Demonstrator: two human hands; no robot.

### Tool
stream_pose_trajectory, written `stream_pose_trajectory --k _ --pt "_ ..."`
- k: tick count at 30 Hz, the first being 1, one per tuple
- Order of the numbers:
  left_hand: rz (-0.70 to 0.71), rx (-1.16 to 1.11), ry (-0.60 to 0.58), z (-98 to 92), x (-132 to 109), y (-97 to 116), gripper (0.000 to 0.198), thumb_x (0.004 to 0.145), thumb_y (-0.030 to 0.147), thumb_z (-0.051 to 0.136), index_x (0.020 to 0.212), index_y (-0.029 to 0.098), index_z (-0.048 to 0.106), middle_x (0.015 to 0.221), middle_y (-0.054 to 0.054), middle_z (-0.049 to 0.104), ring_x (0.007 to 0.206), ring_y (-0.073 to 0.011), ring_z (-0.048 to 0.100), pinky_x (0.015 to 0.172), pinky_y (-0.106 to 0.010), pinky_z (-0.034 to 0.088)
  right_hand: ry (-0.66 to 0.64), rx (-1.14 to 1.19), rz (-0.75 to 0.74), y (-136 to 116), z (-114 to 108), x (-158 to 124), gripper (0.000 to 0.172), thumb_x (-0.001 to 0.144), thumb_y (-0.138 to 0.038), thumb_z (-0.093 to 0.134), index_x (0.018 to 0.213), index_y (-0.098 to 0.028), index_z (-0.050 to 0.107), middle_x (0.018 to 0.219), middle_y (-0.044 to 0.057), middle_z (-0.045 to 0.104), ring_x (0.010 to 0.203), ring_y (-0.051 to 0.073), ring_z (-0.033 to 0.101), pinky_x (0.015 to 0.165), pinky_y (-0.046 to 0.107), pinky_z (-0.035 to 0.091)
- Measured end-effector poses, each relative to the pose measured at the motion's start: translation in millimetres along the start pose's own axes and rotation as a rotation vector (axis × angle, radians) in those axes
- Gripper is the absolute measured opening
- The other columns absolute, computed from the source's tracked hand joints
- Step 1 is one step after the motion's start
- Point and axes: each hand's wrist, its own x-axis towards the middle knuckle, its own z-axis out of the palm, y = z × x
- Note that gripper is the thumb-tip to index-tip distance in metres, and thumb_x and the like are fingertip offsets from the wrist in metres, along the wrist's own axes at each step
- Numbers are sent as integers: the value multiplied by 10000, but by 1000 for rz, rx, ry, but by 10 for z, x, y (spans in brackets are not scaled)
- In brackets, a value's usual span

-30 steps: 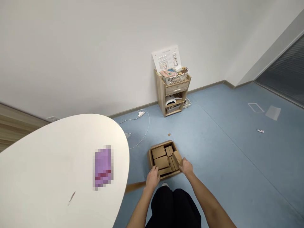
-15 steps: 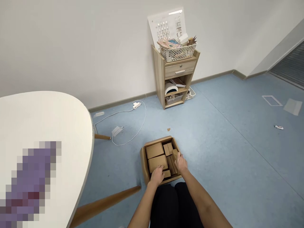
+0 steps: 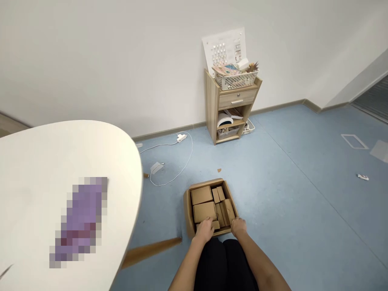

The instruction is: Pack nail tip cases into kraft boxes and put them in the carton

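A blue floor is shown meeting a white wall, with a white counter filling the lower left and its wooden leg angled out beneath it. A purple item is seen lying on the counter, too blurred to be identified. Against the wall, a wooden cabinet is topped by a wire basket of assorted items, and a printed chart is propped behind the basket. A white cable is looped across the floor between the cabinet and the counter.

A cardboard carton is placed on the floor, just beyond the person's black trousers and well apart from the cabinet. Two flat boxes are packed side by side along its left, narrower boxes are stood along its right, and a small box is wedged at its front edge.

The left hand is placed at the front of the carton, beside the small box, with its fingers curled downward. The right hand is held at the carton's front right corner, against the narrower boxes. Whether anything is grasped by either hand cannot be told.
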Motion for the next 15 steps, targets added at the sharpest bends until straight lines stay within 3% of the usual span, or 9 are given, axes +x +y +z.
stream_pose_trajectory --k 3,6,11,15 --pt "25 2 69 -199 -380 195 479 814 154 468 1282 223 548 1286 -72 602 1204 -222 553 1039 -336 415 9 -29 -68 -107 -409 -359 309 802 -105 526 1049 -173 699 1073 171 697 1111 285 623 880 391 462" --pt "16 -8 138 -544 -924 472 435 819 151 466 1238 217 567 1236 -80 613 1153 -228 582 1006 -336 439 51 -70 -158 -238 -964 -864 310 825 -137 511 1074 -181 688 1090 161 701 1131 279 617 895 390 462" --pt "-39 -62 307 -1223 -2097 1007 396 817 115 443 1176 210 578 1203 -89 606 1109 -230 596 932 -324 472 137 -59 -313 -413 -2018 -1947 289 868 -187 466 1062 -176 680 1077 168 706 1024 280 670 847 382 487" --pt "-52 -131 445 -1556 -3036 1320 380 838 128 429 1182 211 570 1194 -89 604 1092 -218 596 921 -309 471 220 -49 -451 -512 -2644 -2786 287 885 -209 447 1052 -166 676 1041 168 714 1007 273 675 817 355 486"
